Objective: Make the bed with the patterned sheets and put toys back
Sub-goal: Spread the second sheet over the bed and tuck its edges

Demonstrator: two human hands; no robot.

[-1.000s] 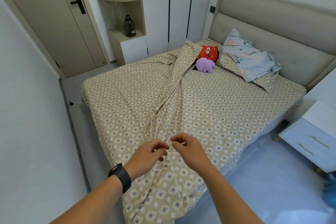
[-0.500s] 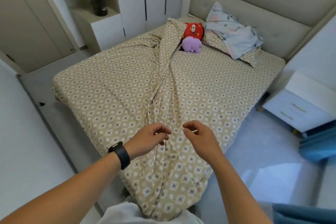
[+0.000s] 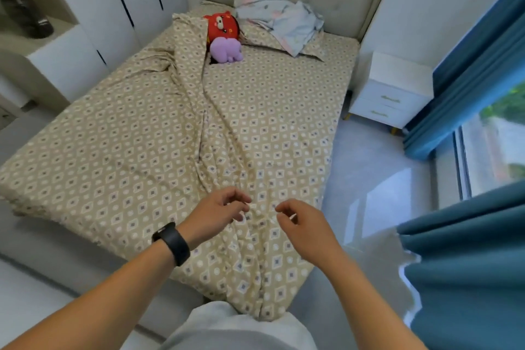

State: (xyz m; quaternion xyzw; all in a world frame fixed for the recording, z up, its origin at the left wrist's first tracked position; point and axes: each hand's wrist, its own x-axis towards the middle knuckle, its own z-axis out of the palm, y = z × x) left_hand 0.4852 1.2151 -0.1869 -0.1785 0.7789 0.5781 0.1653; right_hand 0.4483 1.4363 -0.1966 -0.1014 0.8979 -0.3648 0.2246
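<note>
The sheet [image 3: 159,133] lies over the bed, ridged down the middle from 12 to 6 o'clock. It looks light, limp and apt to crease, so it is best pinched at the foot hem on either side of the ridge and drawn outward. At 12 o'clock the red toy [image 3: 222,27] and purple toy [image 3: 226,50] sit beside the pillow [image 3: 279,20]. The left hand [image 3: 217,210] and right hand [image 3: 302,224] hover over the ridge, each grip loosely curled, holding nothing. Compared with half a second ago, the view has swung right, showing the curtain [image 3: 466,261].
</note>
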